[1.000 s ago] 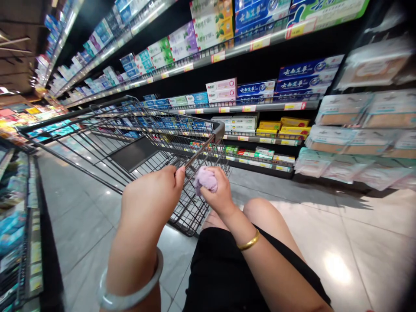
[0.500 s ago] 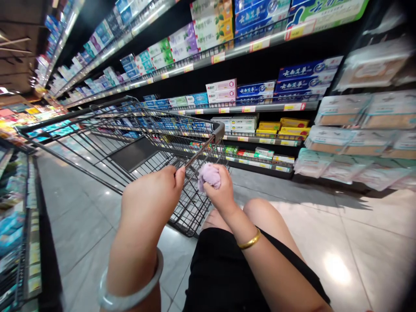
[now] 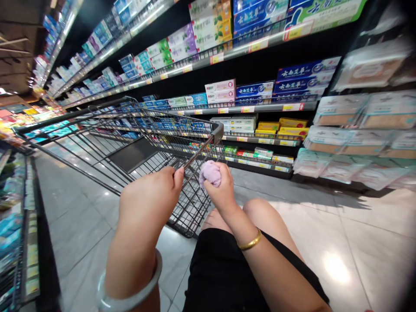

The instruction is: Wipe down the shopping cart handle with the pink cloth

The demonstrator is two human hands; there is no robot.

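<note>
A dark metal shopping cart [image 3: 133, 154] stands in front of me, its wire basket open at the top. My left hand [image 3: 154, 186] is closed round the cart's near top rail, with a pale bangle on the wrist. Bunched up in my right hand [image 3: 222, 186] is a light purple cloth [image 3: 211, 174]; the fingers are wrapped round it, just beside the cart's end and above my knees. A gold bracelet is on the right wrist.
Shelves [image 3: 256, 108] with toothpaste-like boxes run along the far side behind the cart. Clear packages [image 3: 341, 138] hang at the right. Another stocked shelf [image 3: 32, 242] borders the left. Grey tiles cover the floor [image 3: 325, 229].
The purple cloth has turned or been squeezed slightly in my right hand and now looks rounder. My left hand stays on the rail, and the view has shifted very slightly.
</note>
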